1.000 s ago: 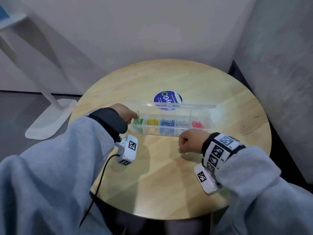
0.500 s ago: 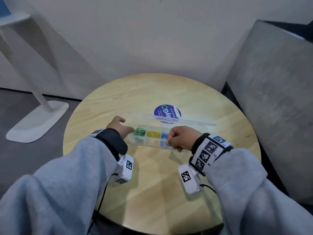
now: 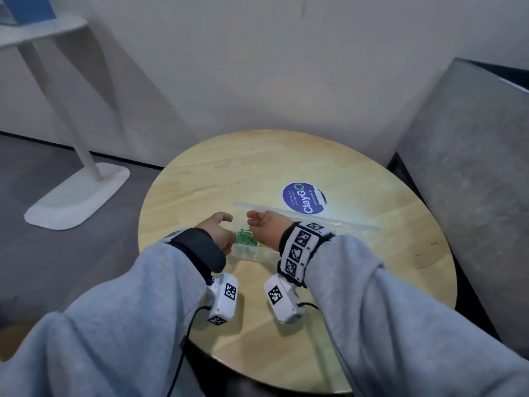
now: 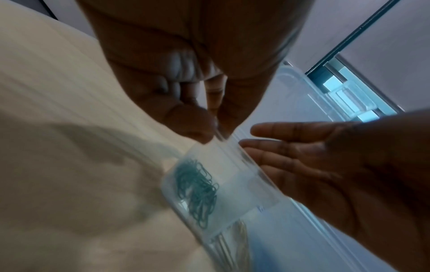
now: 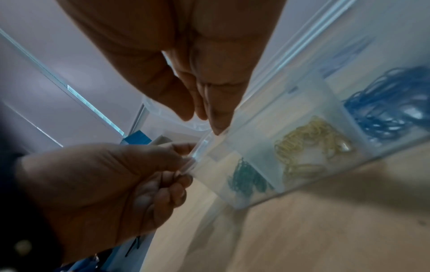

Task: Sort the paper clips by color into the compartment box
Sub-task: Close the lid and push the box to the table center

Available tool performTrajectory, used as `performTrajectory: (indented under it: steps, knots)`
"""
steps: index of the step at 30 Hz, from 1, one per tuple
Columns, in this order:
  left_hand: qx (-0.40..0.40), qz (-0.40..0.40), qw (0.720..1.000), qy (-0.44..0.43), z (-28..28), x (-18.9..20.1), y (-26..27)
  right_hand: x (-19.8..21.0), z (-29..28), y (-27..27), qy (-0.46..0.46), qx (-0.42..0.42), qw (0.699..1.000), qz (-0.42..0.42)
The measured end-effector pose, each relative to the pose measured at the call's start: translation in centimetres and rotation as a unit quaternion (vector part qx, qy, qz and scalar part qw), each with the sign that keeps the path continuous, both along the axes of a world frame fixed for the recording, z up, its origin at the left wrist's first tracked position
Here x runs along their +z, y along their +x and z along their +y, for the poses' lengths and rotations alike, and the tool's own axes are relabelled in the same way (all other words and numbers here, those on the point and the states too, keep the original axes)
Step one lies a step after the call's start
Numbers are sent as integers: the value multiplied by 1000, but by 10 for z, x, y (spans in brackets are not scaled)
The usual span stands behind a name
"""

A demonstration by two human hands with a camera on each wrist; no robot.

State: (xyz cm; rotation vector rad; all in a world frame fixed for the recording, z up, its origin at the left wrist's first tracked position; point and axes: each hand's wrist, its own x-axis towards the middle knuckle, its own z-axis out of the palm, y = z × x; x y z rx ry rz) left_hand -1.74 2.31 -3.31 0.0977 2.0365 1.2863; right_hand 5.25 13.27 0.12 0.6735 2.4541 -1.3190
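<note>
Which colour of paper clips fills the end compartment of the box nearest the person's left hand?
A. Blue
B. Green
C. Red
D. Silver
B: the green paper clips lie in the end compartment of the clear compartment box right beside the left hand, with the yellow paper clips next along.

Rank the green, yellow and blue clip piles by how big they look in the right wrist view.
1. Blue clips, partly cut off
2. Yellow clips
3. Green clips

Distance from the camera differs, so true amounts are unsure.
</note>
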Motion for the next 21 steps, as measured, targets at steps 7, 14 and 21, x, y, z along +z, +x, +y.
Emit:
performTrajectory:
  steps: [7, 14, 21]
  knots:
    - [17, -38, 999, 7, -15, 2, 0, 30, 18, 60, 20, -2, 997, 77]
    - [30, 21, 998, 42, -9, 0, 14, 45, 82, 126, 452, 40, 891, -17]
    - [29, -1, 996, 82, -9, -3, 20, 21, 98, 140, 374, 54, 924, -51]
